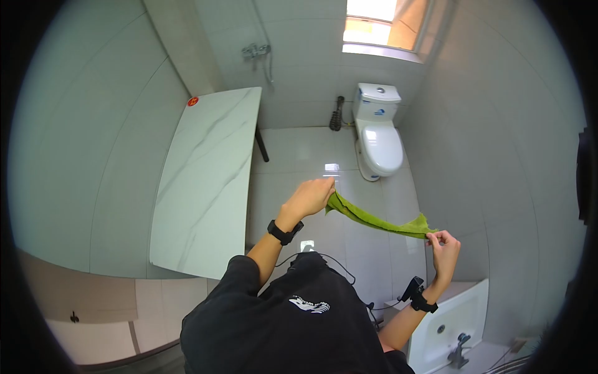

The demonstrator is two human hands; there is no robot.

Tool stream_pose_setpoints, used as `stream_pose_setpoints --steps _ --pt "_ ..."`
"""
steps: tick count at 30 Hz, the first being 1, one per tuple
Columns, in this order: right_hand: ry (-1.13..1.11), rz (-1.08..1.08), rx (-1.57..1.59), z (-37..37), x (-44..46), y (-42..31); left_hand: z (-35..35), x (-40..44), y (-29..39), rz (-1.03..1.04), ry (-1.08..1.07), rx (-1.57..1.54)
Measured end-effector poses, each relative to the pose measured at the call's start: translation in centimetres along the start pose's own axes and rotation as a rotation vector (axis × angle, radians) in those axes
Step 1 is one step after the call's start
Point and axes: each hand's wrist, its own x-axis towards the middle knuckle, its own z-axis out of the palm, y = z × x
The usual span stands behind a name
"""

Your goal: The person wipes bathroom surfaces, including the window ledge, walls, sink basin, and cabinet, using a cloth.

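A green cloth [380, 222] is stretched between my two hands in front of my body, folded lengthwise into a narrow strip that sags a little in the middle. My left hand [311, 197] grips its left end, fingers closed over the edge. At the other end, my right hand [443, 247] pinches the cloth between thumb and fingers. The strip hangs in the air above the tiled floor [293, 149], touching nothing else. Both wrists wear black straps with small devices.
A marble-patterned table [205, 181] stands at the left. Ahead on the right is a white toilet [381, 149], with a dark brush [337, 113] beside it. A white sink [445, 330] with a faucet [460, 350] is at my lower right. A shower mixer [255, 52] is on the far wall.
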Motion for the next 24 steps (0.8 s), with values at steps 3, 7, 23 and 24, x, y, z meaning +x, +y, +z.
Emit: stream_pose_setpoints --steps 3,7,23,24 --pt "-0.164 -0.178 0.057 3.2 2.9 -2.0 -1.0 -0.2 -3.8 -0.012 0.007 -0.039" --pt "-0.312 -0.309 0.021 6.1 7.7 -6.4 -2.2 -0.4 -7.8 -0.089 0.073 -0.098" --pt "-0.531 -0.682 -0.095 19.8 22.2 -14.9 -4.0 -5.9 -16.0 -0.463 0.418 -0.156" --pt "-0.524 -0.692 -0.09 20.5 23.9 -15.2 -4.4 -5.0 -16.0 -0.46 0.459 -0.153"
